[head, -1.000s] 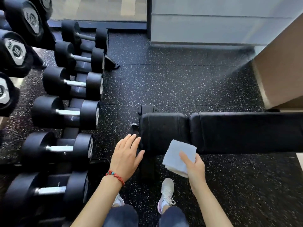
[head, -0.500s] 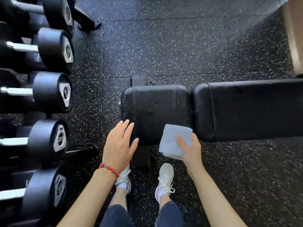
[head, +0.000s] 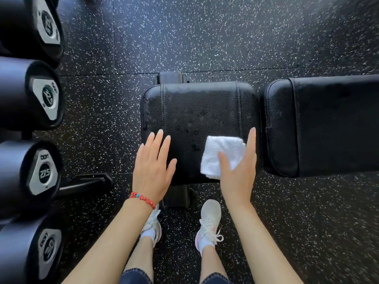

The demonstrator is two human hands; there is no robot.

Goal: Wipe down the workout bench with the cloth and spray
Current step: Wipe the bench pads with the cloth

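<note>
The black workout bench lies across the view, with its seat pad [head: 196, 111] in the middle and its long back pad [head: 328, 124] to the right. Faint wet spots show on the seat pad. A folded white cloth [head: 221, 152] sits over the seat pad's near right corner, pinched between the thumb and fingers of my right hand [head: 239, 171]. My left hand [head: 152, 169], with a red bead bracelet at the wrist, hovers flat with straight fingers over the seat pad's near left corner. No spray bottle is in view.
A rack of black dumbbells [head: 41, 99] runs down the left edge, and its foot [head: 86, 183] reaches toward my feet. My white shoes [head: 209, 220] stand on the speckled black rubber floor [head: 205, 37] just in front of the bench's base [head: 178, 195].
My head has moved closer and tilted down over the seat pad. Both hands have moved forward, bringing the cloth over the pad's near right corner.
</note>
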